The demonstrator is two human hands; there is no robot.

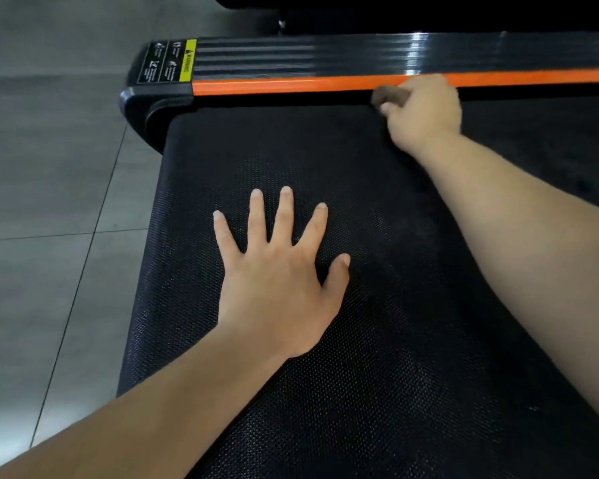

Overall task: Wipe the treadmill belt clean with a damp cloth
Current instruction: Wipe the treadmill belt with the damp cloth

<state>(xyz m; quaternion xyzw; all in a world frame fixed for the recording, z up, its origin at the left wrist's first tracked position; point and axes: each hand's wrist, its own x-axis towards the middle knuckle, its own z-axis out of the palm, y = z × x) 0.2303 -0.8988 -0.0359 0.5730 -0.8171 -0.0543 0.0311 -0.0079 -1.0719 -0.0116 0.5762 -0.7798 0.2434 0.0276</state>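
The black textured treadmill belt (377, 340) fills most of the view. My left hand (281, 278) lies flat on the middle of the belt, palm down, fingers spread, holding nothing. My right hand (424, 110) reaches to the far edge of the belt, just below the orange side strip (291, 85). It is closed on a small brownish cloth (388, 95), of which only a bunched, blurred bit shows at the fingers' left side.
Beyond the orange strip runs a black ribbed side rail (291, 58) with a yellow warning sticker (188, 60) near the treadmill's rounded end cap (142, 108). Grey tiled floor (42, 202) lies to the left.
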